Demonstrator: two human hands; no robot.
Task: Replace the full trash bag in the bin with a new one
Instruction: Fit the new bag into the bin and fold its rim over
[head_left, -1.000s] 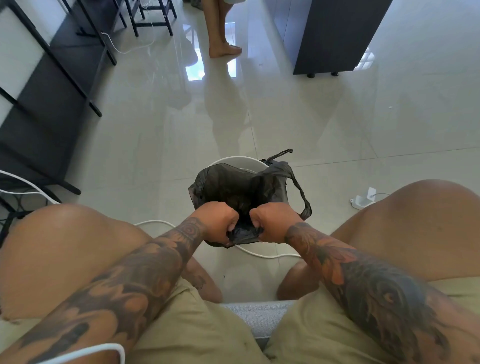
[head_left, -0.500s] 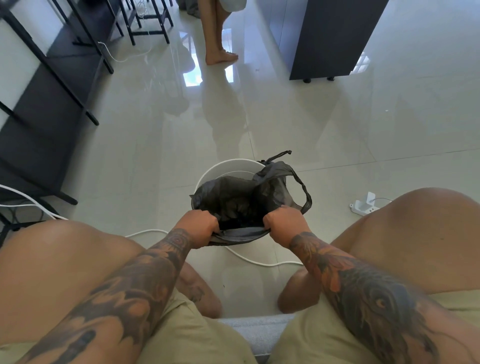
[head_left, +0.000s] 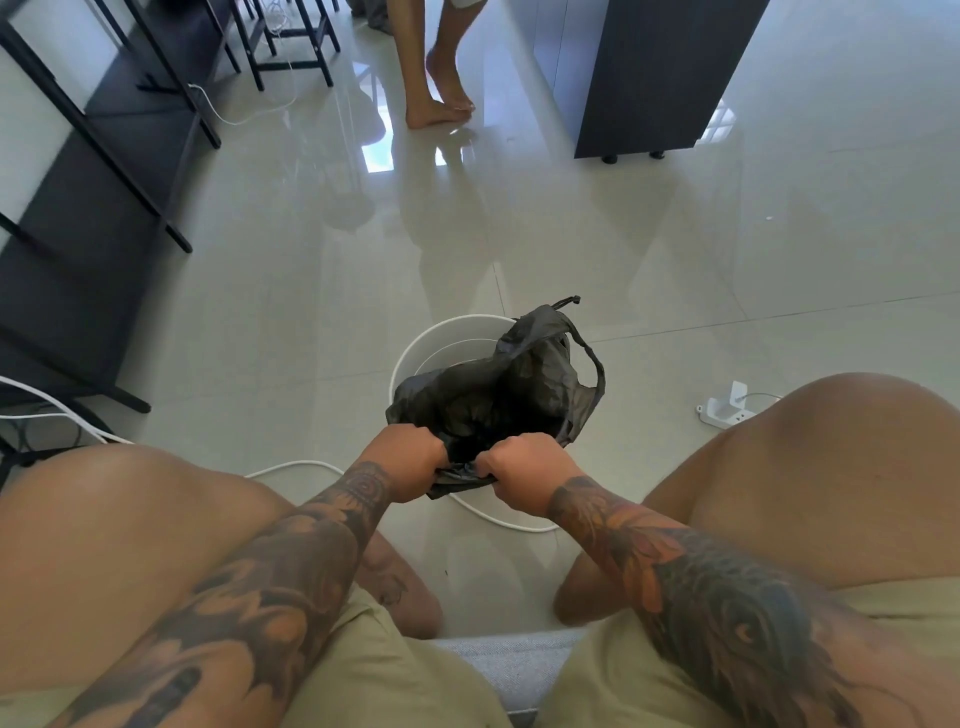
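A round white bin (head_left: 415, 353) stands on the tiled floor between my knees. A thin black trash bag (head_left: 509, 395) hangs over its near side, its mouth partly spread and one loop handle sticking out to the right. My left hand (head_left: 408, 457) grips the bag's near edge in a fist. My right hand (head_left: 522, 467) grips the same edge just beside it, the two fists almost touching. The bin's far rim and inner wall show bare white behind the bag.
A white cable (head_left: 498, 517) runs over the floor under my hands. A white power strip (head_left: 724, 413) lies at the right. Black table frames (head_left: 104, 171) line the left, a dark cabinet (head_left: 660, 78) stands far right, and a person's bare feet (head_left: 441, 104) are ahead.
My hands, spread apart half a second ago, have come back close together on the bag's near edge. The bag has bunched toward the bin's right side. The person ahead has taken a step.
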